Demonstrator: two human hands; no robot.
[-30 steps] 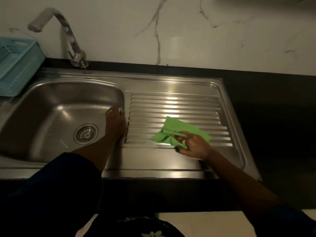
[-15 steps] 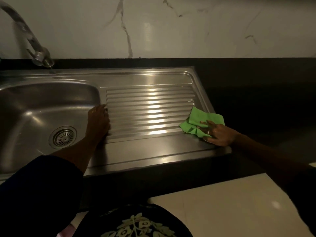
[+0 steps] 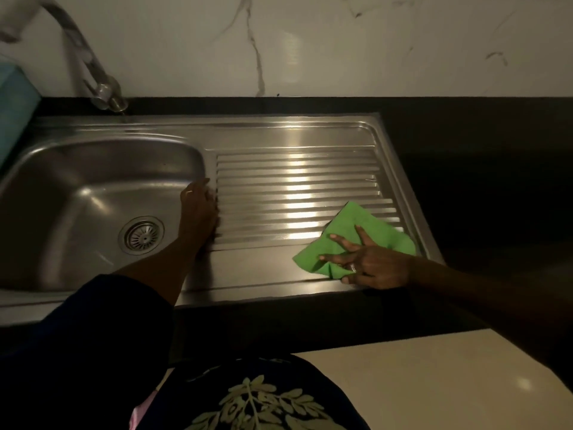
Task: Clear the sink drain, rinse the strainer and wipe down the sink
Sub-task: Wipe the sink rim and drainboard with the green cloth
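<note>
A steel sink [image 3: 77, 187] is set into a black counter [image 3: 480, 166] under a pale veined wall [image 3: 341, 41]. The basin is on the left and a ribbed drainboard [image 3: 294, 175] on the right. A curved faucet [image 3: 93, 72] rises from the back edge of the counter behind the basin, and part of a blue basket [image 3: 15, 97] shows at the counter's far left edge. The strainer [image 3: 142, 235] sits in the drain hole at the bottom of the basin, with nothing over it. A green cloth [image 3: 356, 231] lies spread on the drainboard's front right corner, its right tip near the raised rim. The right hand [image 3: 372, 265] reaches in from the right and presses down on the cloth's front part with straight, splayed fingers, gripping nothing; a ring [image 3: 353, 268] shows on one finger. The left hand [image 3: 198, 209] comes out of a dark sleeve [image 3: 93, 336] and rests on the strip between basin and drainboard, fingers extended toward the back edge and holding nothing. It lies just right of the strainer without touching it.
</note>
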